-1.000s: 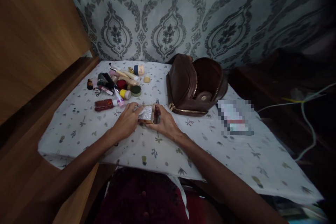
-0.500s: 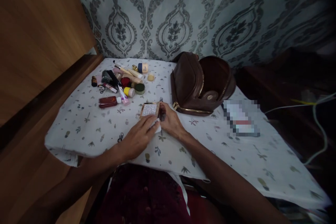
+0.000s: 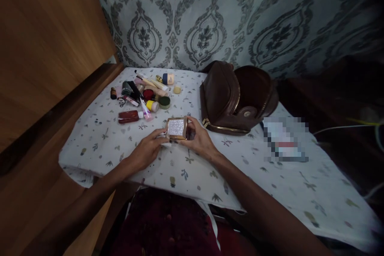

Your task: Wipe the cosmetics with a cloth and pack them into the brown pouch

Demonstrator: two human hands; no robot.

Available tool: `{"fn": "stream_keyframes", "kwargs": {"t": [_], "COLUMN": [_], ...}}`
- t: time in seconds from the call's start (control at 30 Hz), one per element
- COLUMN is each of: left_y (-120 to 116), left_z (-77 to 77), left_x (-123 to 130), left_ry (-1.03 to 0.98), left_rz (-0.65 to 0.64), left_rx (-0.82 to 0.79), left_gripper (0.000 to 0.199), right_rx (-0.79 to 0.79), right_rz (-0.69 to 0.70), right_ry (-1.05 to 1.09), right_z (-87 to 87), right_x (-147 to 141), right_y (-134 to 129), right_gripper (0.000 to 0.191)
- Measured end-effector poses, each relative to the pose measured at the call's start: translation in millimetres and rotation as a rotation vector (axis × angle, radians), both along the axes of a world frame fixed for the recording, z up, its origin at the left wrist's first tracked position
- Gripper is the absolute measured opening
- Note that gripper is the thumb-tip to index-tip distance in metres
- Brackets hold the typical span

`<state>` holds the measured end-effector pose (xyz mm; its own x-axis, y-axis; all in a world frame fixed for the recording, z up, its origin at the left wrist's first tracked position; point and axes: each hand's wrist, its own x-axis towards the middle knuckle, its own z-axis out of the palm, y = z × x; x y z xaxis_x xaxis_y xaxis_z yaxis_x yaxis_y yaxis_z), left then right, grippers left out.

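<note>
A small square case (image 3: pixel 177 127) with a glittery silver top and gold-coloured edges is held above the printed cloth, near the middle of the view. My right hand (image 3: pixel 198 138) grips its right side, thumb below and fingers at the upper corner. My left hand (image 3: pixel 149 148) is at the case's lower left, its fingers closed on a white wipe or tissue (image 3: pixel 167 144), which is partly hidden under the fingers.
Several cosmetics lie at the back left, among them a red-brown bottle (image 3: pixel 128 117), a green-lidded jar (image 3: pixel 164 102) and a navy-and-cream jar (image 3: pixel 168 79). An open brown bag (image 3: pixel 220 96) stands behind my right hand. A blurred flat object (image 3: pixel 283 140) lies right of it.
My left hand has slid left off the top of the case, uncovering its glittery face. The case appears more level. The whole view has shifted slightly.
</note>
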<state>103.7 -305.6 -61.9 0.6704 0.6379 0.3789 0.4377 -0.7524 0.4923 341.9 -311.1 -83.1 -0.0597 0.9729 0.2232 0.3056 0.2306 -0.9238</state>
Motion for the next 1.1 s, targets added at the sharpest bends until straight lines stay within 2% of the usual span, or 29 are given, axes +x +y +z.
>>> {"fn": "stream_keyframes", "kwargs": {"t": [0.23, 0.37, 0.43, 0.53, 0.6, 0.7, 0.8, 0.93, 1.1], "left_y": [5.9, 8.9, 8.7, 6.9, 5.6, 4.7, 4.6, 4.1, 7.6], "left_z": [14.1, 13.3, 10.9, 9.0, 11.7, 22.9, 38.1, 49.5, 43.5], "left_x": [13.1, 19.8, 22.2, 24.3, 25.1, 26.9, 32.4, 48.4, 63.8], "left_ry": [-0.084, -0.098, -0.099, -0.114, -0.136, -0.182, -0.205, -0.176, -0.089], "left_rz": [0.113, 0.122, 0.111, 0.1, 0.11, 0.13, 0.131, 0.034, -0.079], "left_rx": [-0.09, -0.08, -0.056, -0.008, 0.034, 0.125, 0.218, 0.322, 0.408], "left_gripper": [0.037, 0.034, 0.035, 0.043, 0.049, 0.051, 0.044, 0.041, 0.035], "right_rx": [-0.114, -0.155, -0.153, -0.112, -0.061, 0.016, 0.066, 0.13, 0.162], "right_rz": [0.159, 0.191, 0.192, 0.173, 0.151, 0.099, 0.054, 0.034, 0.032], "right_ry": [0.228, 0.335, 0.364, 0.327, 0.289, 0.217, 0.118, -0.034, -0.131], "right_z": [5.4, 9.2, 11.2, 11.3, 9.4, 6.9, 8.7, 15.0, 18.7], "right_x": [-2.7, -4.0, -4.1, -3.3, -2.6, -2.1, -2.9, -4.1, -2.2], "right_y": [-8.7, -11.4, -12.5, -13.0, -12.1, -10.4, -10.7, -15.3, -19.5], "right_gripper": [0.095, 0.097, 0.09, 0.069, 0.067, 0.071, 0.06, 0.037, 0.026]}}
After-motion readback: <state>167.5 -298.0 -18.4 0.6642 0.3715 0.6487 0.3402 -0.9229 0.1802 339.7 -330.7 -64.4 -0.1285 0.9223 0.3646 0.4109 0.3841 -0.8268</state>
